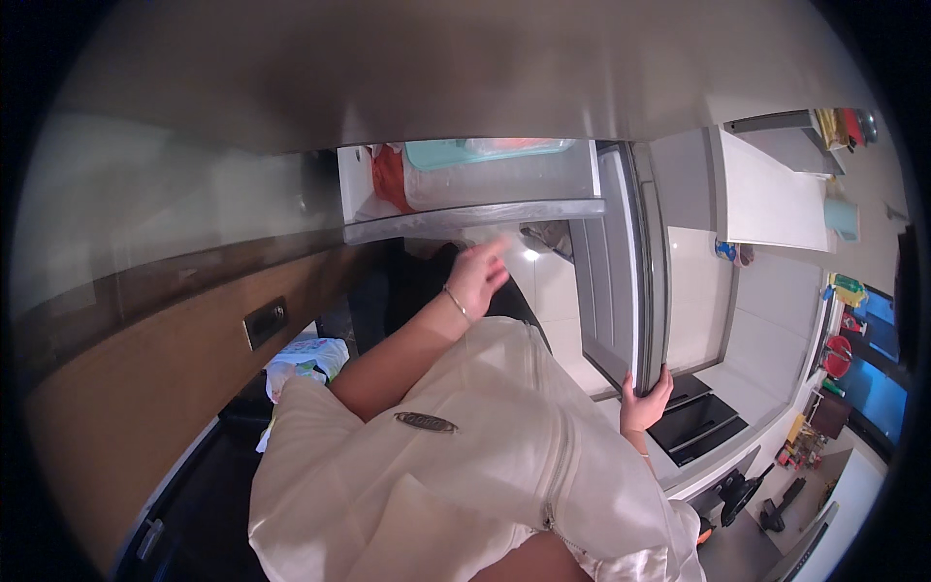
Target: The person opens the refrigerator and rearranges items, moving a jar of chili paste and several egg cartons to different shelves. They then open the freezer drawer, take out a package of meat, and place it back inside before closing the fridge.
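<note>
My left hand (476, 280), with a thin bracelet at the wrist, is slightly blurred, its fingers apart and holding nothing. It is just below the front edge of a pulled-out freezer drawer (473, 216). In the drawer are a light teal tray or lid (465, 154), something orange-red (388, 177) at the left and plastic-wrapped food (513, 145). My right hand (646, 406) grips the lower end of the open freezer door (651, 269), with the thumb on its inner side and the fingers on its outer side.
A wooden panel with a recessed metal latch (266, 322) runs along the left, beside a plastic bag (309, 360). White cabinets (774, 196) and a counter with a red basket (838, 356) and a black pan (740, 498) lie to the right.
</note>
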The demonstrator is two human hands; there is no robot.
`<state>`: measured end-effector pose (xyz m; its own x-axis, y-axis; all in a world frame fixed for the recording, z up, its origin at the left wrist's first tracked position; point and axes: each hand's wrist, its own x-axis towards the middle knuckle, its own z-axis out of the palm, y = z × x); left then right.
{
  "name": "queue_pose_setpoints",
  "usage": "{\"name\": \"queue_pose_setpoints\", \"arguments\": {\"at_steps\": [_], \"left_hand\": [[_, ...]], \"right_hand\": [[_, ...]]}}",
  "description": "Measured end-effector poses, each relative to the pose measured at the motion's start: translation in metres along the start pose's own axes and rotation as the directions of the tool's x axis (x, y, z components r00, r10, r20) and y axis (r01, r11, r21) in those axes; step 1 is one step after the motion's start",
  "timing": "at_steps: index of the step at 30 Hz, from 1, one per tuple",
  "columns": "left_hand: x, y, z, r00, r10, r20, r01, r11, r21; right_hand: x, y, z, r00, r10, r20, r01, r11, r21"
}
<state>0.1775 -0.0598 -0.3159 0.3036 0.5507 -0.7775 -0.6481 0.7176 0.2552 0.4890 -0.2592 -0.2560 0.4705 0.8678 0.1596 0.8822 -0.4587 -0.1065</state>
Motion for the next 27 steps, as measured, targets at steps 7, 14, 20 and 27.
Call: {"name": "queue_pose_setpoints", "arguments": {"at_steps": [7,14,20,27], "left_hand": [[-0.044,0.058,0.038,0.456,0.576,0.678,-0.369,-0.571,0.733],[0.033,0.102,0.017,0.869,0.251,0.425,-0.386,-0.193,0.902],[0.036,0.105,0.027,0.877,0.140,0.459,-0.399,-0.320,0.859],[0.020,0.079,0.023,0.686,0.433,0.586,-0.411,-0.433,0.802]], "right_hand": [[0.011,0.015,-0.001,0.999,-0.049,-0.017,0.049,0.998,0.040],[0.017,0.015,-0.004,0.998,-0.058,-0.023,0.060,0.997,0.051],[0.012,0.015,-0.002,0.998,-0.045,-0.044,0.048,0.997,0.057],[0.008,0.011,-0.002,0.996,-0.059,-0.066,0.064,0.995,0.077]]}}
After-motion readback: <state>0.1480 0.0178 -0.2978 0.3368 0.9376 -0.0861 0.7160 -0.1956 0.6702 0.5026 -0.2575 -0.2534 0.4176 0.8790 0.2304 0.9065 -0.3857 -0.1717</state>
